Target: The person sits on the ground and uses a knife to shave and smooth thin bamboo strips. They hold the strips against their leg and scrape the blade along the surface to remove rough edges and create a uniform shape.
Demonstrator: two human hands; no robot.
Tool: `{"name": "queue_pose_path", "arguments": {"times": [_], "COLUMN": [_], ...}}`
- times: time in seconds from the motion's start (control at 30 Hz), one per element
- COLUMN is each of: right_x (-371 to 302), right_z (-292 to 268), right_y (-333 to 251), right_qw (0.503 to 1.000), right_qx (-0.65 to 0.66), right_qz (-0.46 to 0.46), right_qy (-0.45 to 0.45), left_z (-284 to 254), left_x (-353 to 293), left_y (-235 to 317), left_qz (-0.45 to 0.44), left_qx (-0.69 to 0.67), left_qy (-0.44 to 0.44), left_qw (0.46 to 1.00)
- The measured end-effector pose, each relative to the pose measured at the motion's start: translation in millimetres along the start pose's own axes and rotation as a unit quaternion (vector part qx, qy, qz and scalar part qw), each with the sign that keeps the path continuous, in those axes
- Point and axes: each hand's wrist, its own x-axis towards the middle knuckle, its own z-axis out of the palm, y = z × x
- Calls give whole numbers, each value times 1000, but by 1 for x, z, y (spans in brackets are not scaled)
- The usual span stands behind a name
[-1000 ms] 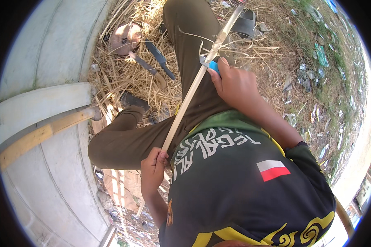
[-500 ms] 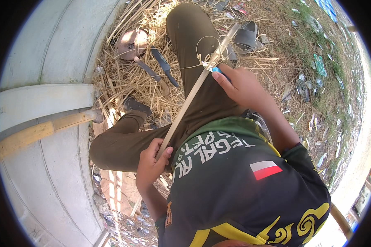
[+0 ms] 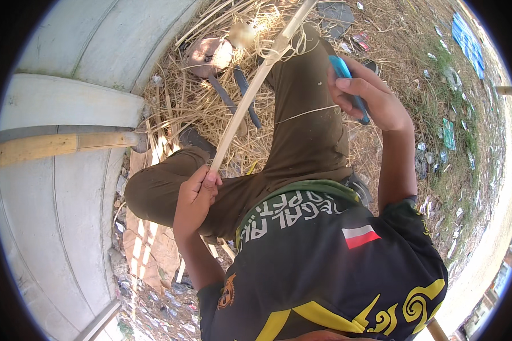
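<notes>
My left hand (image 3: 197, 196) is closed around the near end of a long pale bamboo strip (image 3: 246, 105). The strip slants up and to the right over my legs, and its far end leaves the top of the picture. Thin curled shavings (image 3: 301, 45) cling near that far part. In my closed right hand (image 3: 372, 94) is a knife with a blue handle (image 3: 347, 79); its grey blade points up and left, apart from the strip. A thin loose fibre (image 3: 307, 114) crosses my brown trouser leg beside this hand.
Ahead, a round wooden block (image 3: 209, 57) and two dark-bladed tools, one a large knife (image 3: 246, 94), lie on straw-like shavings (image 3: 176, 108). A pale board wall (image 3: 68, 102) with a bamboo pole (image 3: 68, 149) stands left. Litter and a blue sheet (image 3: 467, 45) lie on grass at right.
My right hand has drawn the knife off the strip, out to the right, and turned it so more handle shows. The left hand has shifted slightly left and forward with the strip.
</notes>
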Motion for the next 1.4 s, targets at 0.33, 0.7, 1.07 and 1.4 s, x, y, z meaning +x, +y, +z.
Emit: {"name": "queue_pose_path", "arguments": {"times": [0.33, 0.7, 1.07, 1.4], "right_x": [194, 243, 247, 236], "right_z": [88, 123, 136, 143], "right_y": [106, 338, 352, 359], "right_qw": [766, 812, 844, 815], "right_qx": [-564, -493, -307, -412], "right_qz": [89, 289, 397, 404], "right_qy": [-295, -117, 188, 58], "left_z": [-65, -79, -77, -70], "left_x": [17, 18, 22, 19], "left_y": [-3, -18, -8, -11], "left_qz": [-67, -29, -55, -28], "left_qx": [-88, -193, -191, -151], "left_qy": [144, 93, 79, 81], "left_qw": [983, 976, 977, 985]}}
